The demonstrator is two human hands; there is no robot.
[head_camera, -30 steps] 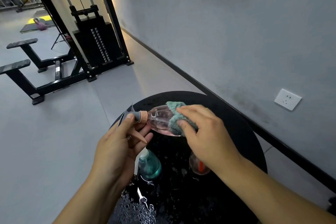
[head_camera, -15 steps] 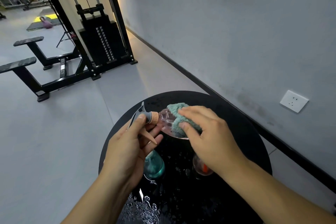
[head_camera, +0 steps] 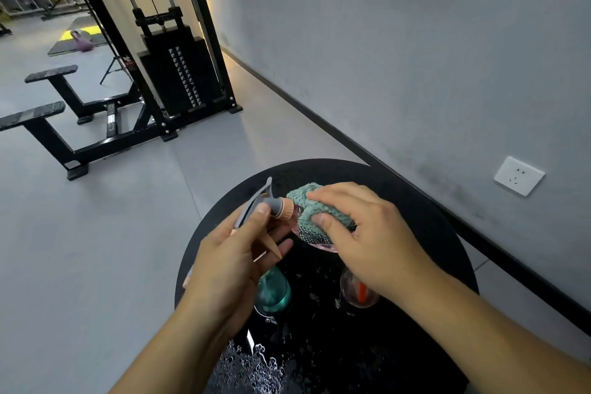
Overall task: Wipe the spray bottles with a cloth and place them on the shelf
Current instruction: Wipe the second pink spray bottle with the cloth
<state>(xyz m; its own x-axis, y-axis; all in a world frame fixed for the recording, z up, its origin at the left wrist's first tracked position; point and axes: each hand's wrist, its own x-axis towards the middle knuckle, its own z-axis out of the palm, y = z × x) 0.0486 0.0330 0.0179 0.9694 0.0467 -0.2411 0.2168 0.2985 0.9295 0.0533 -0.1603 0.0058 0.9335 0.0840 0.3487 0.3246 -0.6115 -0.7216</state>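
1. The pink bottle (head_camera: 315, 241) lies on its side in the air above the round black table (head_camera: 425, 227). Its long axis runs from about 10 o'clock, where the spray head is, to about 4 o'clock, where the body ends.
2. The left hand (head_camera: 230, 261) grips the bottle at the head end. The thumb lies over the grey nozzle and the fingers curl round the neck near the trigger.
3. The right hand (head_camera: 367, 233) presses a green cloth (head_camera: 315, 209) onto the shoulder of the bottle. Thumb and fingers pinch the cloth round the body, just to the 3 o'clock side of the orange collar.
4. Key relation: the cloth sits at the neck end, so most of the body lies toward 4 o'clock, beneath the right palm. A wiping stroke would probably run along the long axis toward 4 o'clock while the left hand steadies the head.
5. Two other bottles stand on the table under the hands: a teal bottle (head_camera: 274, 293) at about 7 o'clock of the pink one, and a clear bottle with an orange tube (head_camera: 358, 293) at about 5 o'clock. They appear not yet wiped.
6. Water drops lie on the table at its near edge. No shelf for the bottles can be identified with certainty.
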